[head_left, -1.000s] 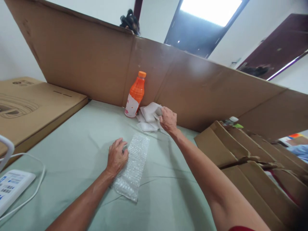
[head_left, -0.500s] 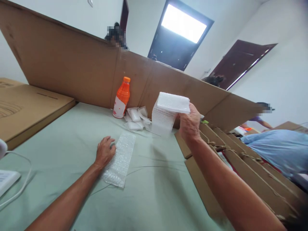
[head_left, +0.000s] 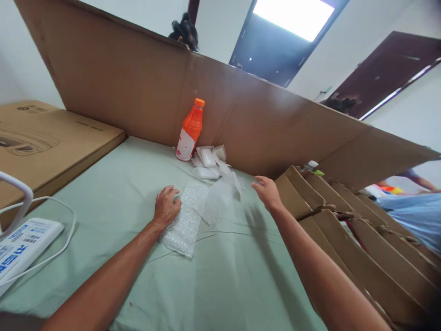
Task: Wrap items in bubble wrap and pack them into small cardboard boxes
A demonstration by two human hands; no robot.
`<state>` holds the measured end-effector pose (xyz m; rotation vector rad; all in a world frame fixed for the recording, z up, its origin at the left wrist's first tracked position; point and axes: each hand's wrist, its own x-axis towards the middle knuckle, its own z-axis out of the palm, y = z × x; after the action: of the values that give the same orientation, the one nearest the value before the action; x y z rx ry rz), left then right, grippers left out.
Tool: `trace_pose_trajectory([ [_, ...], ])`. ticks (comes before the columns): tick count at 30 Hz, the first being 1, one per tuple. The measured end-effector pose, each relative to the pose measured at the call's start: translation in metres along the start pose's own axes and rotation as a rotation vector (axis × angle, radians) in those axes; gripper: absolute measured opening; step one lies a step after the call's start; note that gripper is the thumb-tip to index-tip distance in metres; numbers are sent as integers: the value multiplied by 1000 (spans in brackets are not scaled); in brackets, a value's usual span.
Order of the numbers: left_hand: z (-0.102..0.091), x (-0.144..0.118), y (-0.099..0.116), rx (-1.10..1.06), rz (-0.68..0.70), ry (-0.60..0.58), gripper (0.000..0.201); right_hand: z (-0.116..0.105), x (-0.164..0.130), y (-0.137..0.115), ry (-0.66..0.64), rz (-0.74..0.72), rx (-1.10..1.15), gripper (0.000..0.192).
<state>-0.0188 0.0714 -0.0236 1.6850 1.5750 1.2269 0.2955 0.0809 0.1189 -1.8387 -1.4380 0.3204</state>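
My left hand (head_left: 166, 206) rests at the left edge of a flat strip of bubble wrap (head_left: 184, 232), its fingers loosely bent and apart, gripping nothing. My right hand (head_left: 268, 192) hangs above the right side of the cloth, open with no object in it. Between the hands, a blurred translucent sheet of bubble wrap (head_left: 218, 197) overlaps the strip's upper right; whether it lies fully on the cloth I cannot tell. Behind it sits a small pile of white bubble-wrap packets (head_left: 207, 169). An orange bottle (head_left: 191, 131) with a white label stands upright beside that pile.
Pale green cloth (head_left: 138, 174) covers the table. A cardboard wall (head_left: 138, 87) runs along the back. At left are a large flat carton (head_left: 58, 142) and a white device (head_left: 27, 248) with a cable. Cardboard boxes (head_left: 344, 248) line the right. People are partly visible beyond.
My right hand has let go of the white folded bubble wrap and opened. That piece has dropped towards the strip and spread out. The camera view has shifted; my left hand stays by the strip.
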Motion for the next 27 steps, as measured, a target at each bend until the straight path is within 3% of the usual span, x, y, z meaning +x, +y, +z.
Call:
trace_pose_trajectory([
  [3, 1, 1, 2, -116, -44, 21, 30, 35, -30, -12, -186, -127, -182, 19],
  [7, -3, 7, 4, -308, -142, 74, 25, 108, -73, -40, -458, -290, -372, 37],
  [9, -9, 12, 3, -429, -217, 103, 23, 136, -85, -54, -509, -351, -455, 27],
  [11, -17, 19, 0, -566, -312, 140, 23, 150, -93, -66, -551, -427, -505, 11],
  [15, -32, 31, -10, -853, -494, 223, 23, 150, -106, -76, -612, -666, -481, 11],
  [17, -37, 35, -13, -971, -559, 243, 23, 147, -106, -77, -528, -765, -343, 10],
  [20, -40, 40, -16, -1098, -629, 252, 22, 139, -90, -82, -264, -711, 20, 8],
  [24, -43, 43, -18, -1189, -678, 246, 12, 117, -37, -105, 108, -658, 310, 13],
  [27, -43, 41, -18, -1203, -678, 214, 14, 103, 15, -123, 204, -615, 378, 11],
])
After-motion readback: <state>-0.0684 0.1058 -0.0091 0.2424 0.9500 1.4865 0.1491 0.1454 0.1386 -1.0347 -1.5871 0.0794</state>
